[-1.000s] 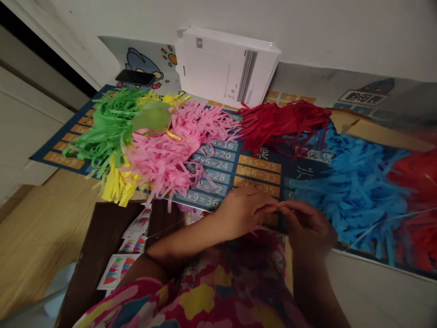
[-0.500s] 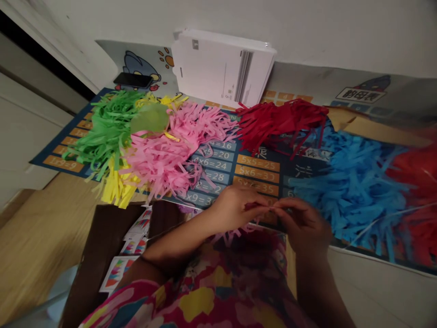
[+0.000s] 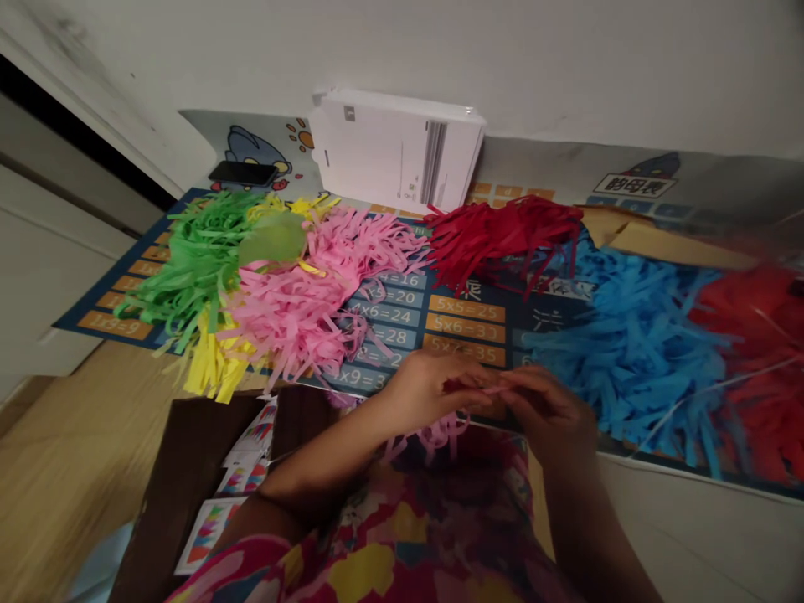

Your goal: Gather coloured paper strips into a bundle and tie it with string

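Just beyond my lap, at the table's front edge, both hands meet fingertip to fingertip. My left hand (image 3: 433,385) is closed in a pinch on a pink paper tassel (image 3: 440,433), whose fringed strips hang below that hand. My right hand (image 3: 553,410) pinches the same pink paper at its narrow, twisted end. The fingers partly hide where they grip. A heap of pink fringed paper (image 3: 295,314) lies left of the hands. Blue fringed paper (image 3: 641,352) lies close to the right hand.
Green (image 3: 207,260), yellow (image 3: 219,360), dark red (image 3: 502,239) and bright red fringes (image 3: 754,368) cover parts of the printed mat (image 3: 75,314). A white box (image 3: 389,155) leans on the wall beside a phone (image 3: 244,173). Below left stands a brown box (image 3: 160,494) with printed cards.
The view has tilted up slightly, so the table things sit lower. More of the pink strips shows under my left hand. Both hands keep their pinch on the tassel.
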The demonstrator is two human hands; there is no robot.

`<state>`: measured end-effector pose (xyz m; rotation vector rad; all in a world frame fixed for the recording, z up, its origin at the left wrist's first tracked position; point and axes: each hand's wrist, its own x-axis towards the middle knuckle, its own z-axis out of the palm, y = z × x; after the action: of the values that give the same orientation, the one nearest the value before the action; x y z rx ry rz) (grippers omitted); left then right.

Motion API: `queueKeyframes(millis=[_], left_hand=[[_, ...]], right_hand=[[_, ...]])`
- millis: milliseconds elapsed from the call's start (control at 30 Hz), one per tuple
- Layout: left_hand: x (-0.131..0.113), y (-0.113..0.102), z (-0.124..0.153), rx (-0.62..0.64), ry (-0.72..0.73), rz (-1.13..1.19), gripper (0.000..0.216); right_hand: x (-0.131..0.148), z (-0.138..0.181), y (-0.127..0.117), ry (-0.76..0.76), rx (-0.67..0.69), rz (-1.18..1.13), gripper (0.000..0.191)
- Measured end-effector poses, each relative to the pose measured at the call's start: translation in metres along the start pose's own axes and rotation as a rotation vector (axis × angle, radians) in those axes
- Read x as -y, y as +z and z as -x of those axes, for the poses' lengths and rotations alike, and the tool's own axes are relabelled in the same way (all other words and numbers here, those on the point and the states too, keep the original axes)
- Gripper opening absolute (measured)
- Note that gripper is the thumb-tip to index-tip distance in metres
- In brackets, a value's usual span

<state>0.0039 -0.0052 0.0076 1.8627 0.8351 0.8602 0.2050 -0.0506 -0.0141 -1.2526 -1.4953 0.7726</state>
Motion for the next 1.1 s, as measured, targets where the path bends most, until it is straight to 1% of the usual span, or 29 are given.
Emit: queueKeyframes(millis=[100, 200, 267, 367, 433, 500, 667, 833, 933, 1033, 1100], left_hand=[[-0.001, 0.001, -0.001, -0.021, 0.054, -0.033, 0.016], [-0.003, 0.003, -0.001, -0.075, 0.088, -0.117, 0.012], [-0.003, 0.004, -0.001, -0.145, 0.144, -0.184, 0.014], [-0.004, 0.007, -0.001, -0.249, 0.321, -0.298, 0.014], [-0.005, 0.009, 0.0, -0.294, 0.432, -0.38, 0.011], [-0.007, 0.012, 0.001, -0.327, 0.474, -0.436, 0.01], [-0.011, 0.017, 0.002, -0.345, 0.49, -0.44, 0.008], [-0.011, 0.019, 0.001, -0.317, 0.472, -0.429, 0.01], [-0.009, 0.022, -0.001, -0.297, 0.462, -0.43, 0.008], [-0.007, 0.026, -0.003, -0.248, 0.418, -0.432, 0.004], [-0.005, 0.027, -0.004, -0.239, 0.388, -0.437, 0.007]], right_hand=[[-0.002, 0.006, 0.003, 0.075, -0.07, -0.031, 0.019], [-0.005, 0.012, 0.005, 0.117, -0.127, -0.016, 0.016], [-0.005, 0.013, 0.006, 0.1, -0.157, -0.011, 0.014], [0.001, 0.013, 0.006, 0.029, -0.2, 0.038, 0.013], [0.006, 0.013, 0.006, -0.014, -0.217, 0.092, 0.012], [0.01, 0.015, 0.007, -0.048, -0.221, 0.135, 0.009], [0.009, 0.022, 0.006, -0.085, -0.242, 0.205, 0.009], [0.006, 0.021, 0.002, -0.067, -0.216, 0.239, 0.01], [0.011, 0.019, 0.004, -0.076, -0.213, 0.29, 0.011], [0.02, 0.02, 0.005, -0.148, -0.175, 0.326, 0.009], [0.022, 0.016, -0.004, -0.224, -0.127, 0.364, 0.012]])
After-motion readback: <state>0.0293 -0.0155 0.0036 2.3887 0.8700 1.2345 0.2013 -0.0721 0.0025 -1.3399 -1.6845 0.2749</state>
